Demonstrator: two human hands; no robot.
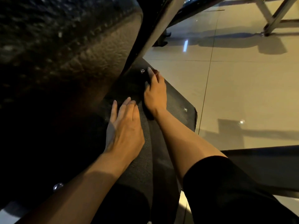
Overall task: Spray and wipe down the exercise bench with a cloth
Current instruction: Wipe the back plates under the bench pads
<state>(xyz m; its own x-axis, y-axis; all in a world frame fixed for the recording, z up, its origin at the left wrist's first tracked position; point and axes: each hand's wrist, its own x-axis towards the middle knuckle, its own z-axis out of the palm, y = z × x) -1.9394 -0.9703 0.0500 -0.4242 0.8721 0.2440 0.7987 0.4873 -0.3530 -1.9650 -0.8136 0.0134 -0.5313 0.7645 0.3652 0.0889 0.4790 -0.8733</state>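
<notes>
- Two bare hands work low against dark gym equipment, seen from above.
- At far left, a big black padded cushion (pixel 61 46) fills the upper corner; its cover is pebbled, leather-like vinyl with a rounded edge, blurred by closeness.
- Below it lies a flat black plate (pixel 176 101) of the exercise bench, matte and finely grained, with rounded corners and small shiny bolt heads (pixel 185 109) near its edges.
- Left hand (pixel 124 126) lies flat on the grained surface, fingers straight and close together, pointing up toward the cushion; it grips nothing.
- Just to its right, the right hand (pixel 156 92) presses down on the plate, fingers stretched forward beside a bolt head, with a dark cloth (pixel 148 110) apparently bunched under the palm; black on black, its outline is hard to tell, and I cannot tell whether the fingers curl round it.
- A pale metal frame bar (pixel 155 29) slants up from the plate, running between the cushion and the floor.
- A black sleeve (pixel 226 183) covers the right upper arm at lower right.
- Right of everything, glossy beige floor tiles (pixel 242 86) with thin joints reflect lights and carry long shadows; grey metal legs (pixel 275 15) of other equipment stand at top right.
</notes>
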